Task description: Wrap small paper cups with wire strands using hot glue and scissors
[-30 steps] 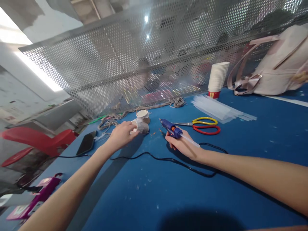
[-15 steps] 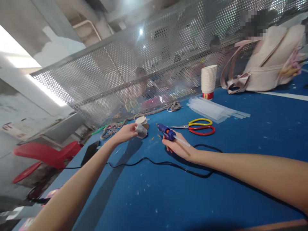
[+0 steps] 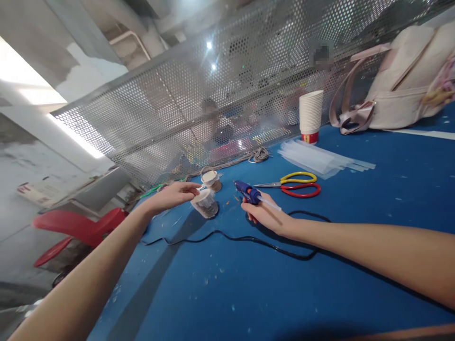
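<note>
My left hand (image 3: pixel 177 194) reaches over the blue table, its fingers at the upper left edge of a whitish, cup-shaped piece (image 3: pixel 205 204). Whether the fingers grip that piece or only touch it is hard to tell. Just behind it stands a second, smaller cup-shaped piece (image 3: pixel 212 181) with a pale top. In my right hand (image 3: pixel 266 212) is a blue glue gun (image 3: pixel 248 191), its nozzle facing up and left, with a clear glue stick out of its back. Scissors (image 3: pixel 300 183) with yellow and red handles lie behind my right hand.
Clear glue sticks (image 3: pixel 313 158) lie near a stack of paper cups (image 3: pixel 311 116). A pale backpack (image 3: pixel 401 90) sits at the back right. Grey cord (image 3: pixel 259 154) runs along the perforated metal screen (image 3: pixel 170 113). A black cable (image 3: pixel 231 237) crosses the table (image 3: pixel 213 293).
My left hand has moved left and nearer, and the whitish piece, tilted in its fingers before, now stands nearer on the table. The view has shifted slightly. My right hand still holds the glue gun.
</note>
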`<move>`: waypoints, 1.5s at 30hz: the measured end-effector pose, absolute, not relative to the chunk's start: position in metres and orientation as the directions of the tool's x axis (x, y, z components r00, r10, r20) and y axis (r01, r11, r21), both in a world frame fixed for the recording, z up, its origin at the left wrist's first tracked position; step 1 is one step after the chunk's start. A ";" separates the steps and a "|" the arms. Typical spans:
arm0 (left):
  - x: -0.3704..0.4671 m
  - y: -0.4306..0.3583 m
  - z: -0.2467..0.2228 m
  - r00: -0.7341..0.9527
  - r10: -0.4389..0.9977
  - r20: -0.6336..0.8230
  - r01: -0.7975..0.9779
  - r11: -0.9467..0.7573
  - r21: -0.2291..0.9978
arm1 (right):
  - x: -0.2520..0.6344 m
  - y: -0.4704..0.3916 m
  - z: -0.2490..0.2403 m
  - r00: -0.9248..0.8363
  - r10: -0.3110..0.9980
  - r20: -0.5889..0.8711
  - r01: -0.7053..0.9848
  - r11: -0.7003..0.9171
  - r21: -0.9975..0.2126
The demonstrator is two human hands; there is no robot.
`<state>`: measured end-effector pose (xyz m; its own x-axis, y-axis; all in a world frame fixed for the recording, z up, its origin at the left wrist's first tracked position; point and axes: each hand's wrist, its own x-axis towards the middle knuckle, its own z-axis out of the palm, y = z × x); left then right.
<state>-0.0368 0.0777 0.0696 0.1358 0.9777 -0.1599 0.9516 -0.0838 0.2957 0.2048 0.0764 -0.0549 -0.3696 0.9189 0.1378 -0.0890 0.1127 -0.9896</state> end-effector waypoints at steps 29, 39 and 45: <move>-0.074 0.035 0.020 -0.054 0.924 0.379 0.995 0.019 0.096 | 0.206 0.077 -0.058 -0.364 0.916 0.168 -0.063 0.155 -0.986; -0.053 0.024 0.008 -0.238 0.753 0.614 0.960 0.088 0.265 | 0.206 0.079 -0.061 -0.359 0.915 0.184 -0.044 0.180 -0.983; -0.041 0.024 0.009 -0.048 0.825 0.563 0.945 -0.145 0.293 | 0.205 0.079 -0.062 -0.357 0.914 0.192 -0.039 0.191 -0.981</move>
<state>-0.0409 0.0245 0.0090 -0.0484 0.8248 0.5634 0.9449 -0.1449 0.2934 0.2054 0.0794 -0.0623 -0.3574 0.9139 0.1923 -0.0394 0.1910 -0.9808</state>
